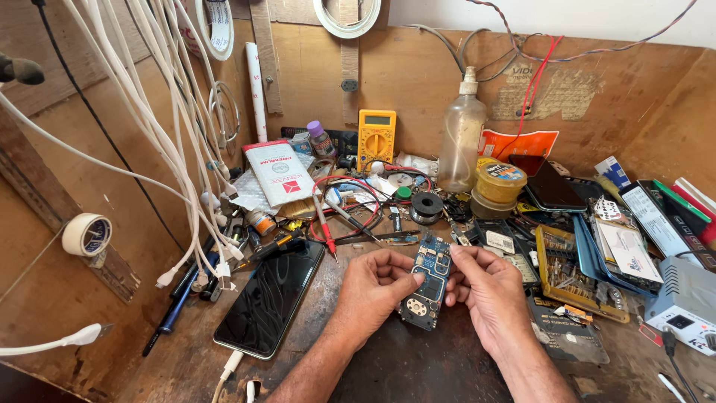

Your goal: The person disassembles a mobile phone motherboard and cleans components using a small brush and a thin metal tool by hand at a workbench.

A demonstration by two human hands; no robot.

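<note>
**Bare circuit board held between both hands over the repair surface**

Both forearms are coming in from the lower edge of the view, meeting above the wooden surface [388, 366]. Left hand [375, 283] is pinching the left edge of a small blue circuit board [427, 287], thumb and fingertips pressed together on it. Right hand [488, 287] is pinching the board's upper right edge, fingers curled. Board is being held tilted, clear of the surface, component side facing up.

Progress, judged from the layout: the board is already out of any casing, so disassembly looks done; no tool is in either hand, so inspection seems to be under way, with probing or soldering not yet started.

Nearby: a black smartphone [270, 298] is lying screen up just left of the left hand, with a white cable plugged into its lower end. Red and black probe leads [326, 224] are lying beyond it, and a yellow multimeter [377, 136] is standing at the back.

Containers: a yellow bit tray [573, 277] to the right is holding rows of small metal bits. A clear pump bottle [461, 133] looks nearly empty. A yellow-lidded round tin [499, 186] is closed; contents cannot be told.
</note>
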